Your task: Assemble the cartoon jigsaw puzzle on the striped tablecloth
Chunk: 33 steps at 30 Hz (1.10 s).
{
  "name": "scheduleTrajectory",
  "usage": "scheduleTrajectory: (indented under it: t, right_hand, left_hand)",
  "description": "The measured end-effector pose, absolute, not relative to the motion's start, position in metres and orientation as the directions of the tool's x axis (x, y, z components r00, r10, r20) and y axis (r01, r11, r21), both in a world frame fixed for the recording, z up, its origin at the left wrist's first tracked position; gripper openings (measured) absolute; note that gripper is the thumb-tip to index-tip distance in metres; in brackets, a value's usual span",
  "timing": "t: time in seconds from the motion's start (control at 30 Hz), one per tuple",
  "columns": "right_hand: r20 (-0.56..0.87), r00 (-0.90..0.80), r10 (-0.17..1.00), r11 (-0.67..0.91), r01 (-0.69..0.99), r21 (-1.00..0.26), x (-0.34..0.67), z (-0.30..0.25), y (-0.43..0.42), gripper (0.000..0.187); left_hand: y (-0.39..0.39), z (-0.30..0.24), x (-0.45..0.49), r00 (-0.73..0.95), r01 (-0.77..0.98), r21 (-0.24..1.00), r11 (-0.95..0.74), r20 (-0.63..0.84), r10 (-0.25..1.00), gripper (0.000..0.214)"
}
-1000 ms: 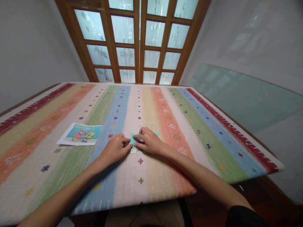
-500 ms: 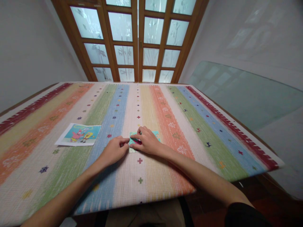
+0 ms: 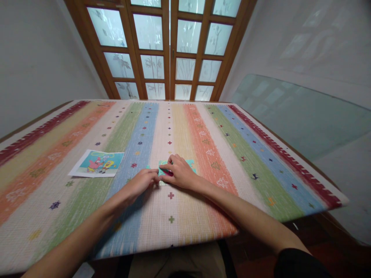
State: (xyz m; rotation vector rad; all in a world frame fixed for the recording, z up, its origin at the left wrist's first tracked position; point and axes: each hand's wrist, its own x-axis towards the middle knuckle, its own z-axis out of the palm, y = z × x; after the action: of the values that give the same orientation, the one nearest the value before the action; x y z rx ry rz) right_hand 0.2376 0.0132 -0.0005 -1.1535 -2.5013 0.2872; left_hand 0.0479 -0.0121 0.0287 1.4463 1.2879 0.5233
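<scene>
A small, partly joined jigsaw puzzle (image 3: pixel 189 163) in teal with some pink lies flat on the table, its right edge showing knobbed outlines. My right hand (image 3: pixel 181 172) covers most of it, fingers bent and pressed down on it. At the puzzle's left edge is my left hand (image 3: pixel 143 181), its fingers closed together with their tips close to my right fingertips. A bit of teal puzzle piece (image 3: pixel 148 167) shows just beyond the left fingers; the rest of it is hidden by them.
A printed cartoon picture (image 3: pixel 100 164) on white paper lies to the left. The striped tablecloth (image 3: pixel 162 135) covers the large table, whose near edge runs below my forearms. Wood-framed glass doors (image 3: pixel 171 50) stand beyond it, and a glass panel (image 3: pixel 301 108) leans by the right wall.
My left hand has turned slightly, its fingers closing together at the puzzle's left edge, and a bit of teal piece now shows beyond them. My right hand stays on the puzzle.
</scene>
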Motion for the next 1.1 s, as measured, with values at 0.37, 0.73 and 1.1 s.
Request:
scheduleTrajectory:
  t: [0.37,0.73,1.1]
  right_hand:
    - [0.237,-0.601,0.763,0.646,0.692,-0.323,0.237,0.001,0.013,0.032]
    - [0.21,-0.596,0.775,0.631,0.709,-0.316,0.237,0.003,0.012,0.031]
    - [0.221,-0.592,0.775,0.631,0.699,-0.337,0.237,0.001,0.012,0.035]
  left_hand:
    - [-0.014,0.032,0.039,0.303,-0.134,0.822,0.553,-0.497,0.813,0.027]
    - [-0.009,0.027,0.035,0.24,-0.278,0.732,0.622,-0.574,0.783,0.016]
    - [-0.006,0.037,0.046,0.085,0.562,0.82,0.109,-0.188,0.978,0.039]
